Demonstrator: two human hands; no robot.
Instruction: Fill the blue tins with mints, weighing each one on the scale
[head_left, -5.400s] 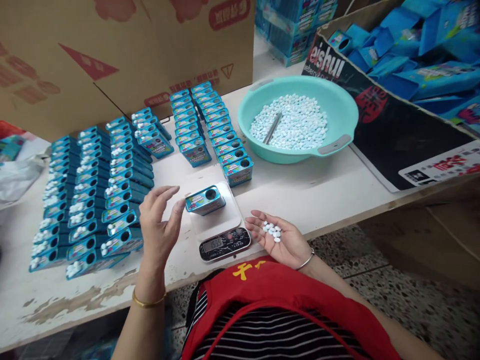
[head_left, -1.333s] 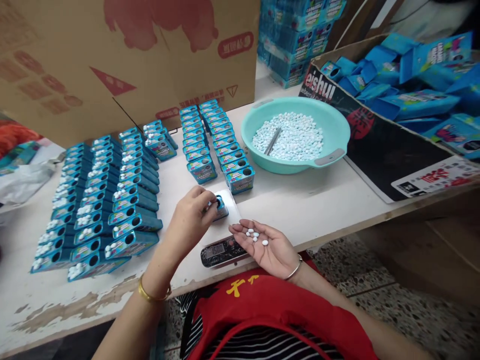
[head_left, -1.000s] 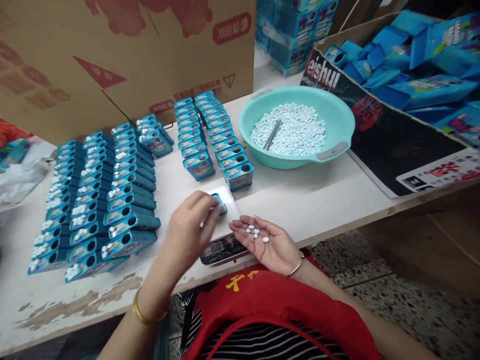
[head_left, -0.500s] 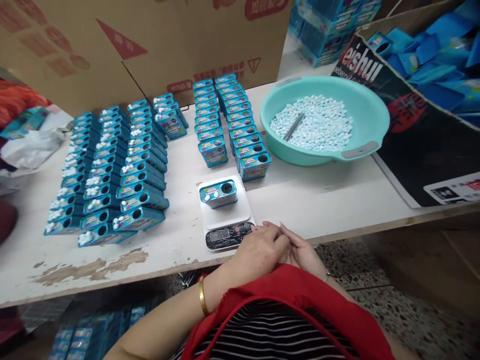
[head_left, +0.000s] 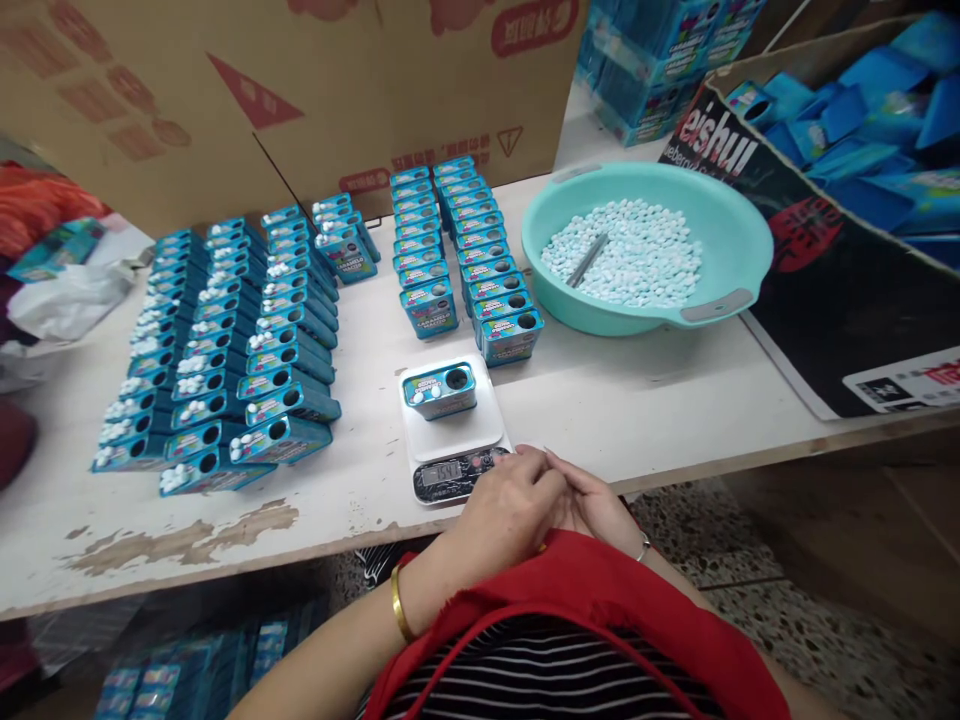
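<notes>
My left hand [head_left: 517, 500] rests over my right hand [head_left: 600, 510] at the table's front edge, beside the lower right corner of a white digital scale [head_left: 454, 435]. The left fingers curl down into the right palm; whatever they may hold is hidden. My right hand lies half turned up, its thumb and visible fingers stretched out beneath the left. On the scale stands a blue candy tin [head_left: 440, 390] with a round dark hole and two white candies on its lid. The display [head_left: 442, 473] seems to read 1541.
Rows of blue tins [head_left: 281, 390] with candies on their lids stand at left; two more rows [head_left: 427, 300] stand behind the scale. A turquoise basin [head_left: 652, 325] holds white candies and a scoop. A large cardboard box [head_left: 420, 90] stands behind; another box [head_left: 757, 240] at right holds blue containers.
The display's last digit seems to have gone from 0 to 1. The view has shifted slightly. Both hands stay together, barely moved, and the tin remains on the scale.
</notes>
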